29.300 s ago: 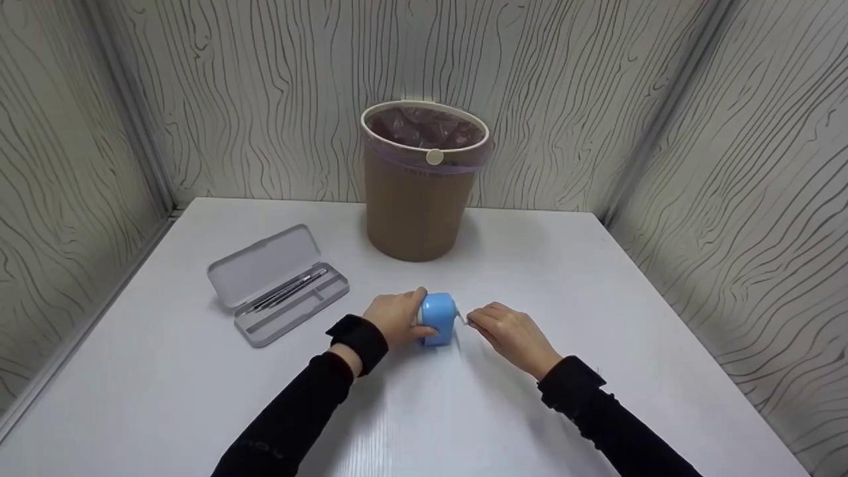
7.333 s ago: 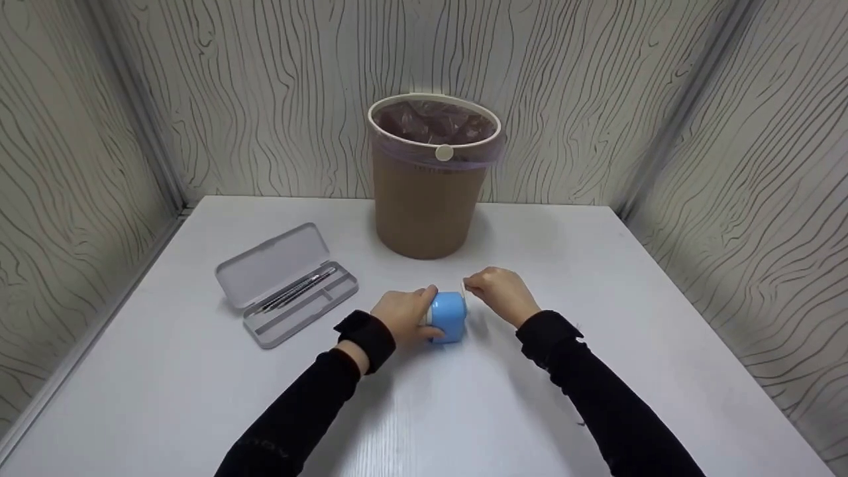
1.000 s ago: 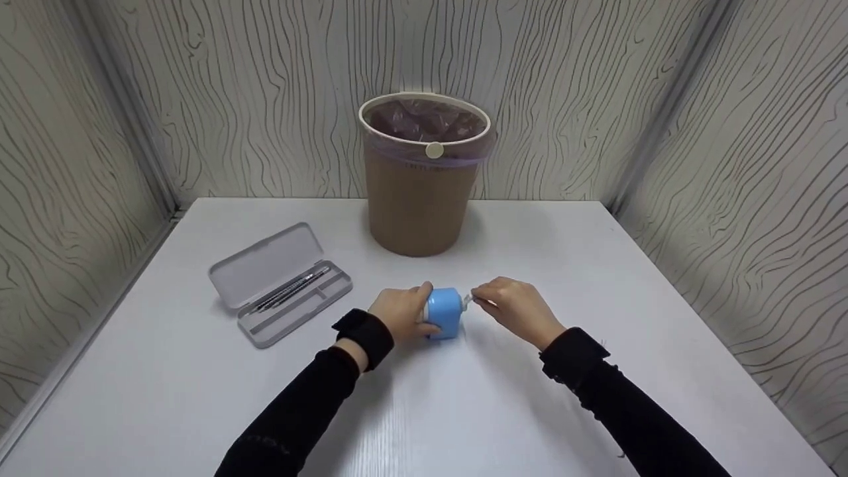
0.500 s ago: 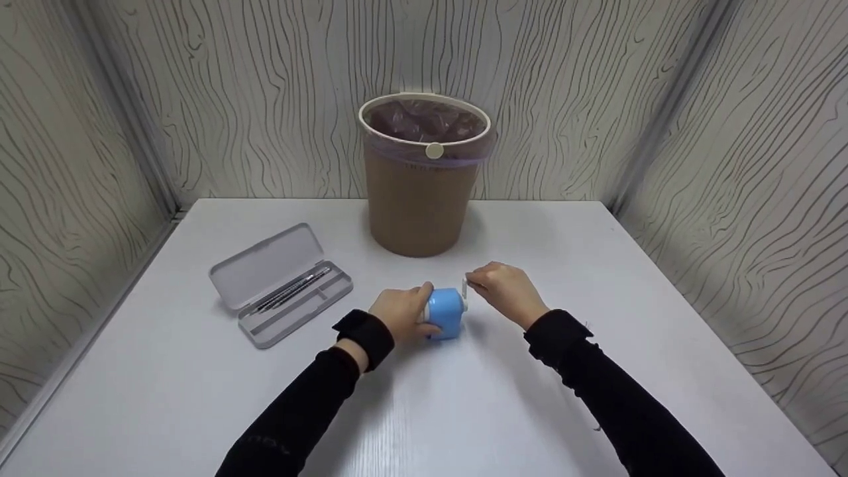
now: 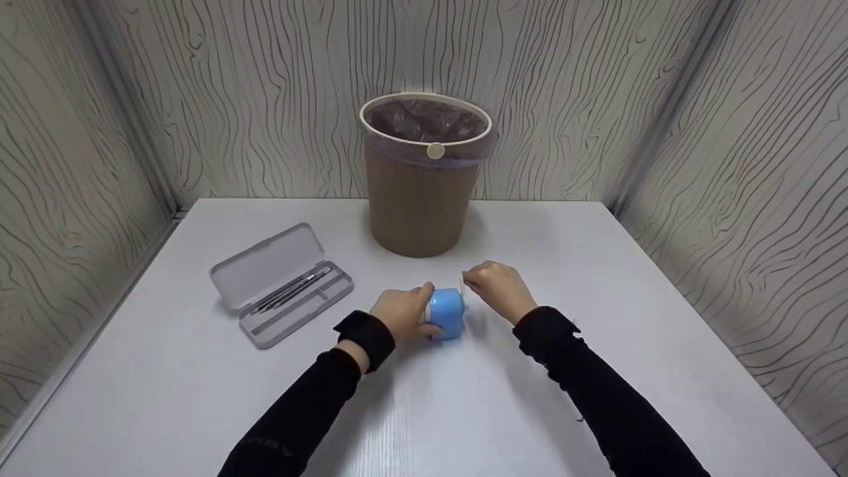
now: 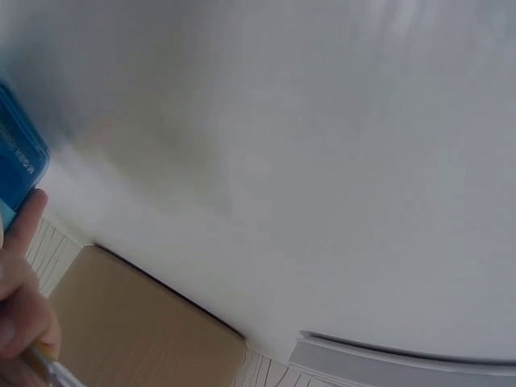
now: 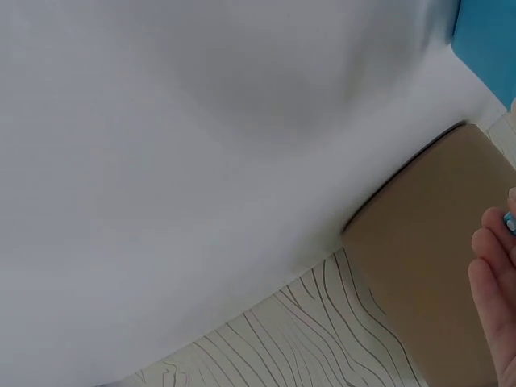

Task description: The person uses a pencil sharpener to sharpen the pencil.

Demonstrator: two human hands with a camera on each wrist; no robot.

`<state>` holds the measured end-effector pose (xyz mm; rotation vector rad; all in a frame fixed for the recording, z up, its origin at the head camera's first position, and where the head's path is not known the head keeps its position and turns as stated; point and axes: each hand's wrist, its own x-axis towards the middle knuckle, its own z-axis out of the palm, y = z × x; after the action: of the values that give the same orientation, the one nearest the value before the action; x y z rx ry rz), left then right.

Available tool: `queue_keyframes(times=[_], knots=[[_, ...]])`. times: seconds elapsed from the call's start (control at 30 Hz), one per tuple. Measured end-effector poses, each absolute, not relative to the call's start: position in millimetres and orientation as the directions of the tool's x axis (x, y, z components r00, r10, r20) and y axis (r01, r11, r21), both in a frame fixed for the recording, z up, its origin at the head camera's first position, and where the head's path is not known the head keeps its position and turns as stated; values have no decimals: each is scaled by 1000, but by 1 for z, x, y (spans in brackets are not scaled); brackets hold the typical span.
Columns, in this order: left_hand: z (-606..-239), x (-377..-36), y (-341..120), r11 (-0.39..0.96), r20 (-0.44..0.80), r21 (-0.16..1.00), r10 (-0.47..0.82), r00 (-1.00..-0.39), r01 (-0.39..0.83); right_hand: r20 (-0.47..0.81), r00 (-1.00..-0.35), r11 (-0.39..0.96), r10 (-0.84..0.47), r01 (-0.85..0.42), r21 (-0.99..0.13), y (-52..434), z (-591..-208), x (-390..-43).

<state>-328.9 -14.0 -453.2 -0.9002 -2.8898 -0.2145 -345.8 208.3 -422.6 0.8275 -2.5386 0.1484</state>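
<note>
A small blue pencil sharpener (image 5: 446, 313) stands on the white table (image 5: 424, 397) in the head view. My left hand (image 5: 401, 315) grips its left side, thumb over the top. My right hand (image 5: 500, 288) pinches the white crank handle (image 5: 464, 285) on its right side, raised near the top of its turn. In the left wrist view a blue corner of the sharpener (image 6: 18, 165) shows beside a finger (image 6: 24, 226), and a thin pencil-like tip (image 6: 55, 372) lies under the hand. The right wrist view catches a blue edge of the sharpener (image 7: 486, 44) and fingertips (image 7: 493, 282).
A tan waste bin (image 5: 423, 179) with a purple liner stands at the back centre, close behind the hands. An open grey pencil case (image 5: 281, 285) holding pencils lies to the left. Patterned walls close in on three sides.
Over the last second my right hand has swung the crank from the sharpener's right side up and back toward the bin. The left hand and the sharpener have hardly moved.
</note>
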Motion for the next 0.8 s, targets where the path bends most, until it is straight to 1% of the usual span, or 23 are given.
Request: queue_keyframes(times=[0.27,0.43,0.6,0.8], knots=[[-455,-326,-12,818,134,128,545,-827,560,393,-751,829,-531,-557,57,206,-440,-351],[-453,-324,-13,820,133,119,546,-827,560,339,-774,833,-534,-551,54,206,-449,-349],[-449,-323,-14,821,154,101,545,-824,562,343,-785,840,-516,-542,25,206,-456,-347],[-448,-322,-15,821,169,98,543,-822,563,350,-776,831,-525,-557,11,210,-466,-341]])
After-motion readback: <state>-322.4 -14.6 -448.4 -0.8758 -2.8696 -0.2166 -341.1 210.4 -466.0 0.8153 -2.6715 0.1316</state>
